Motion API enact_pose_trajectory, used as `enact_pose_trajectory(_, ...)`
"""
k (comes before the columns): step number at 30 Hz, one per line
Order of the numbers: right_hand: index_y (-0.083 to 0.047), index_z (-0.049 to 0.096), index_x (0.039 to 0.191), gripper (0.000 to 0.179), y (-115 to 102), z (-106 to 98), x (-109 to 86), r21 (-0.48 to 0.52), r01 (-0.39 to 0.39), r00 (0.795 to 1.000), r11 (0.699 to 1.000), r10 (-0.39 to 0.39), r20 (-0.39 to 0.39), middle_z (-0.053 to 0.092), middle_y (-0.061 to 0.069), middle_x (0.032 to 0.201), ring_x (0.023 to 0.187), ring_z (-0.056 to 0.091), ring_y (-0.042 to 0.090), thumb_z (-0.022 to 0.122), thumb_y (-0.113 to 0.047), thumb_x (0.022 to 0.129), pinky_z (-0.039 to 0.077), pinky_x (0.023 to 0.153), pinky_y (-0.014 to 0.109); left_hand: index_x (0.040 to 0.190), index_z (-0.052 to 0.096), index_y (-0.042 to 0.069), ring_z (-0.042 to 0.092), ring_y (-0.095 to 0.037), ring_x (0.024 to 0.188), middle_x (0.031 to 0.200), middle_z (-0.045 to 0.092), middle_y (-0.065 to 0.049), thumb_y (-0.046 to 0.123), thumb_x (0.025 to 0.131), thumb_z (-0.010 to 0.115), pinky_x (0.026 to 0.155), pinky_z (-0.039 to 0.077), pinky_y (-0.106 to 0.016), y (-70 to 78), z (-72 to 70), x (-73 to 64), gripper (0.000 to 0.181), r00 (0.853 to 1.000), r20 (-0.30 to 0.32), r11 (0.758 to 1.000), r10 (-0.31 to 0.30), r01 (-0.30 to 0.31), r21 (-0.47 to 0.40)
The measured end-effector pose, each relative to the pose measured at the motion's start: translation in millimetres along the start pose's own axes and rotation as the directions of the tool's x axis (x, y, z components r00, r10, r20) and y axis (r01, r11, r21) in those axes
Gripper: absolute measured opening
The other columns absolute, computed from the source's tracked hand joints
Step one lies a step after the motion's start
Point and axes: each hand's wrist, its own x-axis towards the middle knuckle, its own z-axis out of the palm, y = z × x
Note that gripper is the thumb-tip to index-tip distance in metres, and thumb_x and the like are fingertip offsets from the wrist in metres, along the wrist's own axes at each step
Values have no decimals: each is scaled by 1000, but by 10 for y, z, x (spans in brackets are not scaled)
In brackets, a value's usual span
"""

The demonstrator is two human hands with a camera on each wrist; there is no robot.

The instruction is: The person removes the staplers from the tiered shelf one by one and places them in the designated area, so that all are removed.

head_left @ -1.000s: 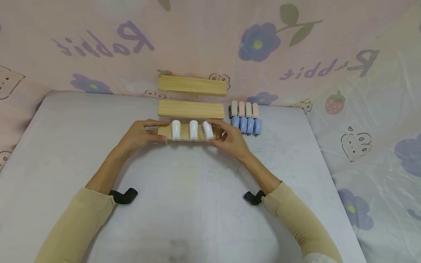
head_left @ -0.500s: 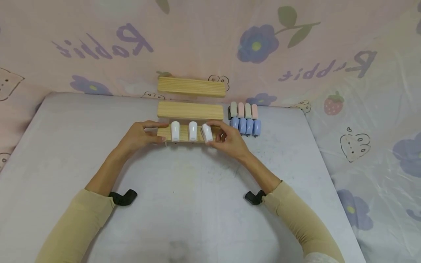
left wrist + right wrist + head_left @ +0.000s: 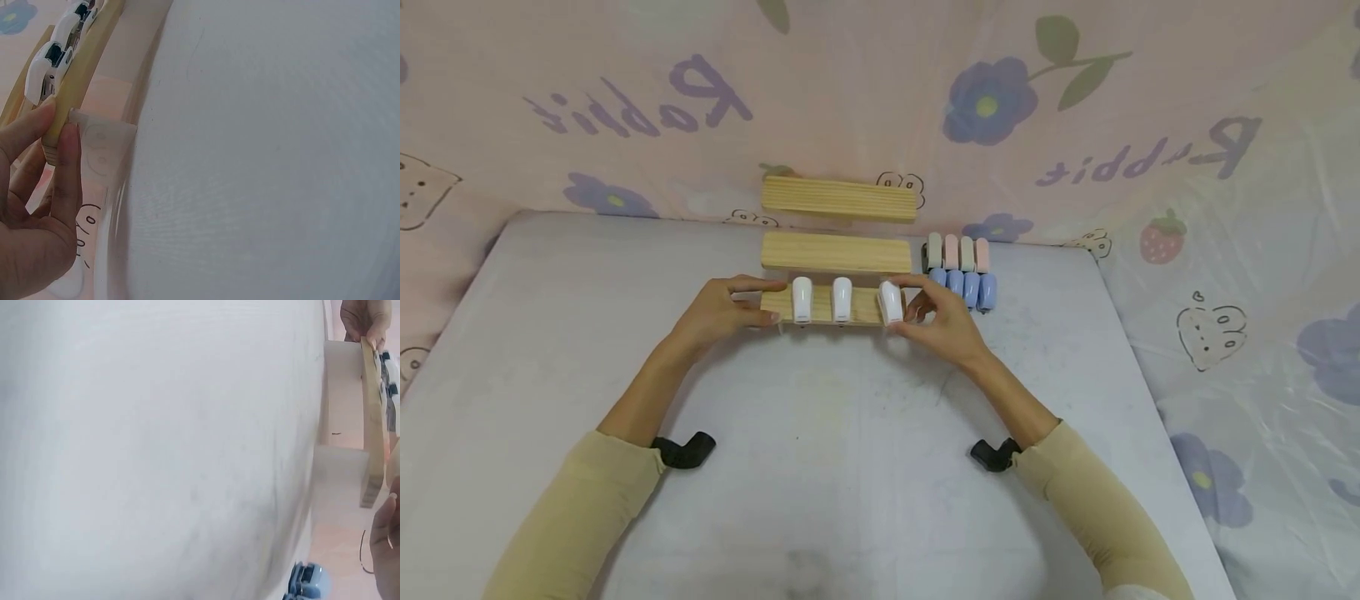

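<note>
In the head view, my left hand (image 3: pixel 715 310) pinches the left end of the front wooden board (image 3: pixel 822 310). Thumb and fingers of that hand (image 3: pixel 40 206) lie on opposite faces of the board in the left wrist view. Two white mini staplers (image 3: pixel 802 300) (image 3: pixel 842 300) stand spaced along the board. At its right end my right hand (image 3: pixel 946 322) grips a third white stapler (image 3: pixel 891 303), slightly tilted, between thumb and fingers. The right wrist view shows part of the right hand (image 3: pixel 385 540) beside the board's end (image 3: pixel 371 497); the held stapler is mostly hidden there.
Behind the front board rise a middle board (image 3: pixel 835 252) and a back board (image 3: pixel 838 198), like steps. Right of them stand several blue staplers (image 3: pixel 972 290), with a row of grey and pink ones (image 3: pixel 951 252) behind. Clear supports (image 3: pixel 103 144) hold up the front board.
My right hand has moved to the right along the front board with the third white stapler, widening its gap from the middle one. The left hand stays at the board's left end.
</note>
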Motion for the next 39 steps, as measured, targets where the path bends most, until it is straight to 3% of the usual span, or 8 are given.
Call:
enact_pose_trajectory(2,6,58,129,58,0,-32,-21,-11,-6,1000,1000,6,-8,64,22,117,76,60,41,83,5,76,50,68,48,133,65,13,57,-33,119,151,44,-9,23,80,85,89,49,-34,-11,-2,3,58,1000,-4,1000,1,-1,6)
enact_pose_trajectory(6,6,58,129,58,17,-94,-69,-22,-28,999,999,28,-21,64,21,112,76,60,39,82,6,76,50,70,49,133,65,14,56,-34,120,151,44,-9,24,80,85,90,49,-37,-23,-5,6,58,1000,-4,1000,2,-2,10)
enact_pose_trajectory(10,7,57,130,59,41,-154,-110,-30,-44,999,999,43,-28,63,22,118,79,60,41,82,7,76,50,71,50,133,65,14,55,-35,122,152,44,-9,24,80,85,92,49,-39,-22,-5,8,58,1000,-3,1000,-1,1,3)
enact_pose_trajectory(17,8,54,134,62,123,-243,-195,-37,-93,996,995,93,-15,60,25,122,89,62,41,80,9,77,51,76,57,134,65,15,58,-32,116,151,44,-8,24,80,85,86,49,-32,-27,4,16,58,1000,-8,1000,-3,3,11)
enact_pose_trajectory(24,-2,54,139,69,510,-320,-280,-53,-179,984,982,179,-16,59,20,127,94,63,36,83,4,76,52,79,56,134,65,16,58,-29,113,152,44,-8,25,81,85,85,49,-31,-28,6,21,57,1000,-11,1000,-2,3,23)
enact_pose_trajectory(31,-11,54,141,68,630,-362,-349,-48,-256,967,965,256,-16,65,18,109,93,64,29,83,-7,80,54,79,40,133,66,16,55,-33,121,152,44,-6,24,80,85,93,48,-41,-40,-23,-7,57,1000,-20,1000,-14,15,11)
enact_pose_trajectory(35,-14,54,141,67,669,-378,-392,-78,-302,953,950,301,-23,65,16,110,92,65,27,83,-8,81,54,75,29,133,66,16,50,-37,128,152,44,-7,25,80,85,101,43,-50,-44,-36,3,57,1000,-14,1000,3,-2,26)
enact_pose_trajectory(39,-15,55,139,66,695,-386,-427,-143,-328,944,934,329,-19,62,12,121,92,66,26,84,-10,80,54,73,31,133,66,16,49,-39,129,152,44,-7,28,80,85,104,40,-52,-56,-33,13,58,1000,-1,999,11,-11,30)
